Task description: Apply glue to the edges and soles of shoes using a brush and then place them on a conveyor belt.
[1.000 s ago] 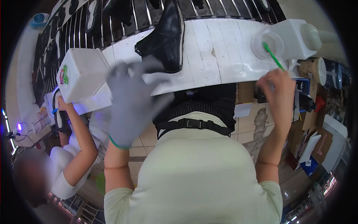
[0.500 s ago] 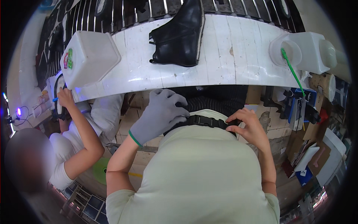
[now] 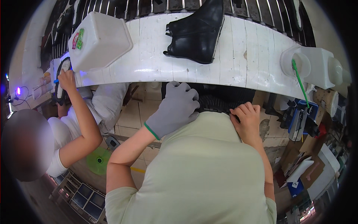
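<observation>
My left hand (image 3: pixel 175 106), in a grey knit glove with a green cuff, rests at the left side of my waist. Its fingers are curled, and what their tips hold is hidden. My bare right hand (image 3: pixel 246 118) is closed at the waist's right side, thumb and fingers on the hem of my pale green shirt (image 3: pixel 209 156). Between both hands a black waist belt (image 3: pixel 215 110) shows just past the hem. Beyond them, a black ankle boot (image 3: pixel 195 33) lies on its side on the white bench (image 3: pixel 149 56), touched by neither hand.
A white plastic container (image 3: pixel 97 44) with small wrappers stands at left. At right are a round tub (image 3: pixel 294 59) with a green-handled brush (image 3: pixel 300 82) and a white jug (image 3: pixel 320 65). Metal rollers (image 3: pixel 160 6) run behind. A co-worker's hand (image 3: pixel 67 80) holds a shoe at far left.
My view has shifted, so the bench and boot sit further right. Shirt fabric now covers much of the belt, and its buckle no longer shows. My right fingers have curled in.
</observation>
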Tool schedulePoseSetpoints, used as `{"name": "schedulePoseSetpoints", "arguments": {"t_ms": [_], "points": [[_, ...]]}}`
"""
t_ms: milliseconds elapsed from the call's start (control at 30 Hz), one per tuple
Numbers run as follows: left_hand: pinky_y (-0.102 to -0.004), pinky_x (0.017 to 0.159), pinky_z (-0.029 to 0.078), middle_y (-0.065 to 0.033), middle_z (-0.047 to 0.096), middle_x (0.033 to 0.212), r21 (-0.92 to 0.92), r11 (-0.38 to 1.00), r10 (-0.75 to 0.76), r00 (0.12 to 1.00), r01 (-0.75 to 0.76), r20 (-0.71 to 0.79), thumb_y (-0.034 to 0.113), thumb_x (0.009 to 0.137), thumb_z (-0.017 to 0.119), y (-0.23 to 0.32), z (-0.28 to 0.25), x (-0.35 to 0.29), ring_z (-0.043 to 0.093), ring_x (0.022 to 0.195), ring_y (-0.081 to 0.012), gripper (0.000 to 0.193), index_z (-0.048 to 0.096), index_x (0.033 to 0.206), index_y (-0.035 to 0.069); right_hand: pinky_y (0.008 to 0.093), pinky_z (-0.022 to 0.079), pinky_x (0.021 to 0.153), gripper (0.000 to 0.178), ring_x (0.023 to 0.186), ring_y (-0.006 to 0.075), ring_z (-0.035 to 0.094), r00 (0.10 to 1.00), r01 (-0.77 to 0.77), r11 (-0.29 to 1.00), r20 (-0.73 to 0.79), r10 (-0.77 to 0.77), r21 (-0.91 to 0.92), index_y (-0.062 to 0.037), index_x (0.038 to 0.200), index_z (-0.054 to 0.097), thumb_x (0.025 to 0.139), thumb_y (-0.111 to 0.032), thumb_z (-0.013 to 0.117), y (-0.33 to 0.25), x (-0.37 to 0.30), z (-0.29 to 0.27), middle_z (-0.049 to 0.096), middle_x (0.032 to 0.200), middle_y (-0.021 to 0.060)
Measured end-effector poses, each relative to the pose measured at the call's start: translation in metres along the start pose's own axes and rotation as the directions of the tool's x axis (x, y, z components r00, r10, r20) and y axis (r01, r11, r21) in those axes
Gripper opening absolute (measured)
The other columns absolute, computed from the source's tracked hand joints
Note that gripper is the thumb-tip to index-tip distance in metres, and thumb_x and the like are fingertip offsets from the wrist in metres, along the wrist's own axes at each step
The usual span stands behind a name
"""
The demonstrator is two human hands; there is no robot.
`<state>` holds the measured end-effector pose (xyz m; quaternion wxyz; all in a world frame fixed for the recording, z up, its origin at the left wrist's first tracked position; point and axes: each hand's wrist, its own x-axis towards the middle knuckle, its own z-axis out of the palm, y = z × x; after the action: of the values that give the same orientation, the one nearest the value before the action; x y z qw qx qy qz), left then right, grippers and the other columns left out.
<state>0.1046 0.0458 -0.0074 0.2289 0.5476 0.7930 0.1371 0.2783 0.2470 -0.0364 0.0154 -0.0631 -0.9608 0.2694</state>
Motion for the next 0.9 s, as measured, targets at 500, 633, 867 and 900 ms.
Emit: {"name": "schedulePoseSetpoints", "arguments": {"t_ms": [500, 633, 867, 900], "points": [[-0.0465, 0.093, 0.035, 0.0005, 0.06, 0.091, 0.244, 0.97, -0.031, 0.993, 0.002, 0.117, 0.031, 0.073, 0.07, -0.011, -0.002, -0.021, 0.053, 0.095, -0.0212, 0.013, 0.07, 0.078, 0.019, 0.0357, 0.034, 0.08, 0.013, 0.082, 0.0216, 0.052, 0.91, -0.098, 0.995, 0.406, 0.085, 0.01, -0.0094, 0.08, 0.069, 0.069, -0.013, 0.075, 0.028, 0.005, -0.034, 0.06, 0.078, 0.0025], [-0.047, 0.094, 0.034, -0.0009, 0.06, 0.092, 0.374, 0.919, -0.296, 0.846, 0.126, 0.444, 0.031, 0.075, 0.07, -0.029, -0.013, -0.046, 0.053, 0.096, -0.0232, 0.015, 0.071, 0.085, 0.02, 0.0362, 0.034, 0.079, 0.021, 0.084, 0.0227, 0.054, 0.859, -0.297, 0.943, 0.39, 0.332, -0.149, -0.0126, 0.09, 0.074, 0.07, -0.014, 0.074, 0.037, -0.005, -0.074, 0.063, 0.081, 0.0032], [-0.0398, 0.096, 0.034, 0.0017, 0.063, 0.106, -0.302, 0.945, 0.099, 0.99, -0.125, -0.1, 0.023, 0.083, 0.064, -0.005, -0.003, 0.0, 0.053, 0.099, -0.0205, 0.017, 0.07, 0.098, 0.017, 0.0344, 0.034, 0.077, 0.026, 0.085, 0.0216, 0.054, 0.958, -0.165, 0.955, 0.271, 0.095, 0.247, -0.0137, 0.099, 0.073, 0.075, -0.007, 0.068, 0.006, 0.018, -0.05, 0.067, 0.091, 0.0007], [-0.0398, 0.096, 0.034, 0.0017, 0.063, 0.106, -0.304, 0.944, 0.107, 0.989, -0.132, -0.1, 0.023, 0.083, 0.064, -0.007, 0.006, 0.003, 0.053, 0.099, -0.0205, 0.017, 0.07, 0.098, 0.017, 0.0342, 0.034, 0.076, 0.025, 0.087, 0.0216, 0.054, 0.955, -0.086, 0.93, 0.296, -0.025, 0.357, -0.0138, 0.099, 0.073, 0.076, -0.007, 0.067, 0.005, 0.019, -0.041, 0.068, 0.092, 0.0001]]}}
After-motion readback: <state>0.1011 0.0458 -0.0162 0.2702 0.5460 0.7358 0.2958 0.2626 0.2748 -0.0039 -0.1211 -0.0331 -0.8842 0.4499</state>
